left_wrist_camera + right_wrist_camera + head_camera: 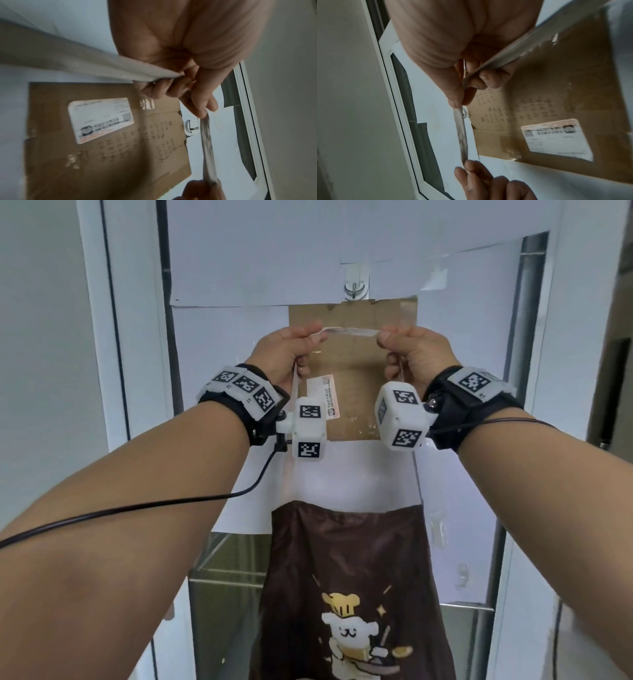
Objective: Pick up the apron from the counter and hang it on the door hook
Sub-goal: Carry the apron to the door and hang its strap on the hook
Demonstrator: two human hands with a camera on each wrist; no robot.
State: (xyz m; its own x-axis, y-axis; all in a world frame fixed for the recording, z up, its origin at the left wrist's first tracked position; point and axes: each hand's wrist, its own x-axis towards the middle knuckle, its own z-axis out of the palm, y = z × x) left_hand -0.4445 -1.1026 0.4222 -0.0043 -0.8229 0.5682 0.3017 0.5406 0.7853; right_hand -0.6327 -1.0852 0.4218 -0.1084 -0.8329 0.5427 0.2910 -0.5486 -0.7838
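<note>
A brown apron [349,587] with a cartoon chef bear hangs below my raised hands. Its pale neck strap [349,331] is stretched level between them. My left hand [291,347] pinches the strap's left end and my right hand [411,347] pinches its right end. A metal door hook [356,289] on a white base sits on the door above the strap, a short way higher. In the left wrist view, my left hand [180,83] grips the strap [208,148] near the hook [192,127]. In the right wrist view, my right hand [467,83] grips the strap [461,135].
A brown cardboard sheet [356,371] with a shipping label [325,397] is taped to the white door behind my hands. White paper [257,268] covers the door glass. A black cable [137,508] runs from my left wrist. A steel counter [226,559] lies below left.
</note>
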